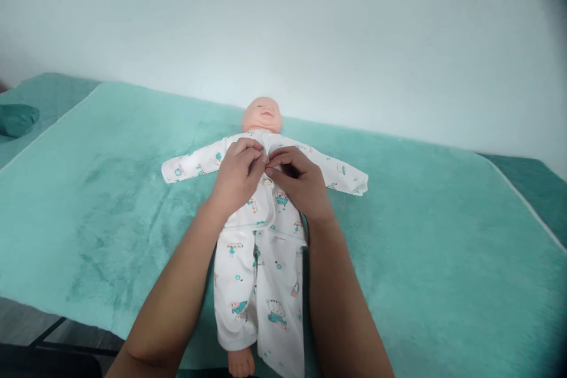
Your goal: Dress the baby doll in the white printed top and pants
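A baby doll (pixel 262 114) lies on its back with its head toward the wall and its sleeves stretched out to both sides. It wears a white printed shirt (pixel 283 212) and matching white trousers (pixel 279 283). My left hand (pixel 243 168) pinches the shirt's front edge at the chest. Close against it, my right hand (pixel 299 174) also pinches the cloth at the front opening. A small pale button (pixel 268 182) shows just below the fingertips. Whatever lies between the fingertips is hidden. One bare doll foot (pixel 241 362) sticks out of a trouser leg.
A green plush cover (pixel 420 236) with pale edging spreads under the doll. Darker green cloth (pixel 522 183) shows at the sides, with a dark green bundle (pixel 18 119) at far left. A white wall (pixel 283 29) rises behind. Dark bars (pixel 48 331) stand below the near left edge.
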Demonstrator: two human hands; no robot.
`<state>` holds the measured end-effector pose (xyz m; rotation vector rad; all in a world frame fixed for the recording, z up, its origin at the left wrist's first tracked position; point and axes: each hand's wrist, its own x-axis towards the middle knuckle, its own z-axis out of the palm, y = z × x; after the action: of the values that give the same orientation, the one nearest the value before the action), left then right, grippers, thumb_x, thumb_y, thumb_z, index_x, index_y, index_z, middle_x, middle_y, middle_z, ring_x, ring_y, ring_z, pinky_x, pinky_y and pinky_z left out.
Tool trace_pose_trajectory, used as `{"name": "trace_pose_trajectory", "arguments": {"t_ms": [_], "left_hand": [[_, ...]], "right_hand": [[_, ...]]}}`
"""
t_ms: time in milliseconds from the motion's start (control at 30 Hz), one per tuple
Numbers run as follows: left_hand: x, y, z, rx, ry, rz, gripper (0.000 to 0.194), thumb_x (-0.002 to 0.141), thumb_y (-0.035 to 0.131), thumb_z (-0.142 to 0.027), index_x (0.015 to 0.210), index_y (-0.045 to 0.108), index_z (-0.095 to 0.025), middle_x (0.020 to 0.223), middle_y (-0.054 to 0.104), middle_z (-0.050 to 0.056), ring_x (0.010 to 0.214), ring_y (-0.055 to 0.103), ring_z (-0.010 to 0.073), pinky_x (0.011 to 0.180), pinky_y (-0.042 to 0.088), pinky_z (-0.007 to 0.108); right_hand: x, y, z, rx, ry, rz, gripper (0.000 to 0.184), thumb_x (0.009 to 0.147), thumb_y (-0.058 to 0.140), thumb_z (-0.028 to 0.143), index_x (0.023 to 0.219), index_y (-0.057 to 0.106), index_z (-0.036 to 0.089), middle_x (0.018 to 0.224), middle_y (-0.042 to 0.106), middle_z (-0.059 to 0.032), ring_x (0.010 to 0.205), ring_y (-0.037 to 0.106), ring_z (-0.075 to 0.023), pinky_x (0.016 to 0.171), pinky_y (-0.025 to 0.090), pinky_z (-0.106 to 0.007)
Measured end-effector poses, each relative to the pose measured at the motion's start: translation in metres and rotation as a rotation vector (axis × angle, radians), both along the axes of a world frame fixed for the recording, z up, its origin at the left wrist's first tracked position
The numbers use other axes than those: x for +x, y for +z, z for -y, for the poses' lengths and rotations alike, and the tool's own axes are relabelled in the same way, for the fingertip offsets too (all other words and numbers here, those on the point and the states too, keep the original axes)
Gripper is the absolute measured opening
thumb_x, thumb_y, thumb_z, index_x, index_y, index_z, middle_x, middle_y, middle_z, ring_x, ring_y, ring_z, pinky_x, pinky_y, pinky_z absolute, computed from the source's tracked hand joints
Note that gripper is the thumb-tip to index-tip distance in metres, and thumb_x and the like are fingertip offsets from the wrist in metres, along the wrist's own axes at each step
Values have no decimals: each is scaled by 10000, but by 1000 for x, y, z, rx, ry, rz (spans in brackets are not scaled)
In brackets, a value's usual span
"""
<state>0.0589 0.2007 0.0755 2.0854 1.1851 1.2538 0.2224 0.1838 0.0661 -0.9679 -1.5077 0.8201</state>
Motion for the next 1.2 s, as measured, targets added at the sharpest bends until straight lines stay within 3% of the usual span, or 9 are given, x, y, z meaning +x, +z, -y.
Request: {"name": "trace_pose_trajectory", "arguments": {"t_ms": [267,600,900,1200], "left_hand": [[3,0,2,82,50,-96,227,994,474,-224,792,577,-206,1074,655,99,1031,580,235,958,450,426],[-2,2,-1,-64,-41,63,288,1003,469,-236,723,526,-200,1147,636,85,1089,600,189,993,463,352],[-4,2,-2,-81,-65,93,104,879,614,-158,789,637,-204,1120,645,79,1089,611,202,1002,482,372],[-13,1,-6,-289,-154,309,121,891,635,-227,792,700,-209,1159,639,53,1044,613,191,898,494,333]], "right_hand": [[-2,-2,-1,-91,2,-59,197,798,774,253,896,604,237,984,654,-9,941,607,-165,881,506,-331],[-2,-1,0,-113,-45,-28,189,810,750,244,977,662,249,949,626,5,875,572,-148,800,483,-307],[-1,-1,-1,-103,-37,-7,169,823,735,255,985,684,250,940,629,4,885,576,-155,808,478,-315],[-3,0,0,-87,-58,-20,182,813,755,271,983,690,255,981,662,-2,898,586,-158,824,486,-318]]}}
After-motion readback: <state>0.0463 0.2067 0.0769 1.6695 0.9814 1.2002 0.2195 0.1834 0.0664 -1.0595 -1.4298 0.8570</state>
